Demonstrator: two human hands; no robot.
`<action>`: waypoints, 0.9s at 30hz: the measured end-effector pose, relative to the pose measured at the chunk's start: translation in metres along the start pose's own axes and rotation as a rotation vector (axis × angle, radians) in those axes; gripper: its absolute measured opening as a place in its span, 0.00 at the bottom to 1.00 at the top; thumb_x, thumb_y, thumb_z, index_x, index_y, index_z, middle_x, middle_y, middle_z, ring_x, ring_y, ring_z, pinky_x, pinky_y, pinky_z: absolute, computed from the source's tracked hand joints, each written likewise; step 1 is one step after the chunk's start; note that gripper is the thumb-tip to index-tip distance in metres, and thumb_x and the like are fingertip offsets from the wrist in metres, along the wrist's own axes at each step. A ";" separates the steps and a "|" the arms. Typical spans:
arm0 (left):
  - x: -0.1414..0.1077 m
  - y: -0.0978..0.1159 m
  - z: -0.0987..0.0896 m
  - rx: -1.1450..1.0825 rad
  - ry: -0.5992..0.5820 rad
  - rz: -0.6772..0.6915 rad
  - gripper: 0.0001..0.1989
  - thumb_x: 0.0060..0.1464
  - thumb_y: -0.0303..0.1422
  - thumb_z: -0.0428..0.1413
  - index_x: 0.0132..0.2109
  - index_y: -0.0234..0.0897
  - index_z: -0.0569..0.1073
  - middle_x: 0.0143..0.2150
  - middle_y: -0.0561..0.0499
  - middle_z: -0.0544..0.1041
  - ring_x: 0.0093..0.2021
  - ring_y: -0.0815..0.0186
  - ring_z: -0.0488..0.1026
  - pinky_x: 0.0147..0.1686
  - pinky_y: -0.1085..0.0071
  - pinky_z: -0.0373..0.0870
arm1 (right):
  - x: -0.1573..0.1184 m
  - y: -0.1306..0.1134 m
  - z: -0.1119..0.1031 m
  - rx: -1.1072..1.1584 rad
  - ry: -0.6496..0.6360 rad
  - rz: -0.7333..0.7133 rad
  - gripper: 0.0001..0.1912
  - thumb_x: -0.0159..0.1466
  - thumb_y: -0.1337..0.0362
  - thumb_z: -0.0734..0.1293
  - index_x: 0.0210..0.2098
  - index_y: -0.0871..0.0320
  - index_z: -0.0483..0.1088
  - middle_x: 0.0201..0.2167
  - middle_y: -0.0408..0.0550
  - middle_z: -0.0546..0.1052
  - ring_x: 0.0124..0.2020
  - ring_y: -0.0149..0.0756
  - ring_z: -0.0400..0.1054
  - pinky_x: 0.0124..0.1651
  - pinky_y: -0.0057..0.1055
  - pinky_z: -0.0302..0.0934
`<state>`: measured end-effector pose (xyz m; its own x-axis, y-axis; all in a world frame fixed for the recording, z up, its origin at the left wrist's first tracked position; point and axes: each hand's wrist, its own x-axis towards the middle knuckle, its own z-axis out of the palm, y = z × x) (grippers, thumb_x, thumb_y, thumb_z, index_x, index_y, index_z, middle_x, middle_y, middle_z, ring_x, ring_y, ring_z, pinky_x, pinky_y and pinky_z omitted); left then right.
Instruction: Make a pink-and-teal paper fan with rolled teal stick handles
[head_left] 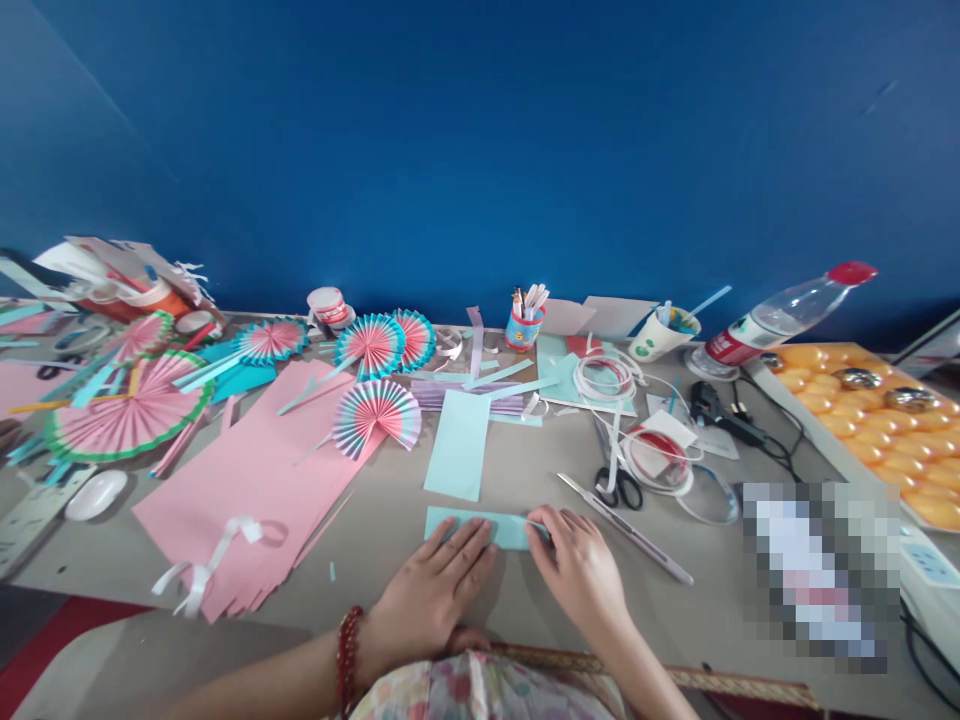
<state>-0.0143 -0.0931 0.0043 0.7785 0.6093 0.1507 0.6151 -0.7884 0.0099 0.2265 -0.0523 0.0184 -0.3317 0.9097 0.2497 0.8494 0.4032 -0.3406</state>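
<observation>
My spread left hand [444, 578] lies on the pale-blue paper strip [511, 532] at twelve o'clock; whether my right hand [581, 560] pinches its end, I can't tell. Beyond, twelve's small cup [524, 330] holds pens [536, 298]; one o'clock's paper cup [651, 342], a blue stick [711, 300].

No words or numbers can be read: the red label [729, 346] on the far-right bottle [780, 312] and green marks [643, 350] on the cup [664, 338] left of it are too blurred.

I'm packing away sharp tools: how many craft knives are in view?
1: the craft knife, beside the black-handled scissors, near the right hand. Others may be hidden in clutter.
</observation>
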 end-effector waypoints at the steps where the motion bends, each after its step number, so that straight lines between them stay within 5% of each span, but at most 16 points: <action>1: 0.000 0.000 -0.001 0.002 0.000 -0.006 0.45 0.61 0.60 0.38 0.69 0.26 0.55 0.71 0.34 0.52 0.72 0.48 0.45 0.68 0.50 0.46 | 0.000 0.000 0.000 0.000 0.001 -0.001 0.11 0.70 0.63 0.56 0.33 0.55 0.66 0.25 0.43 0.72 0.28 0.36 0.66 0.38 0.31 0.51; 27: -0.002 0.001 0.001 0.011 0.004 -0.012 0.44 0.61 0.59 0.39 0.69 0.25 0.56 0.71 0.34 0.54 0.72 0.49 0.45 0.68 0.51 0.45 | -0.007 0.000 0.007 -0.037 0.057 0.038 0.11 0.72 0.59 0.56 0.40 0.56 0.68 0.31 0.48 0.76 0.33 0.40 0.69 0.40 0.34 0.55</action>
<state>-0.0148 -0.0948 0.0026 0.7706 0.6183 0.1543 0.6258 -0.7800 0.0005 0.2257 -0.0584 0.0105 -0.2764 0.9167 0.2886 0.8757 0.3640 -0.3174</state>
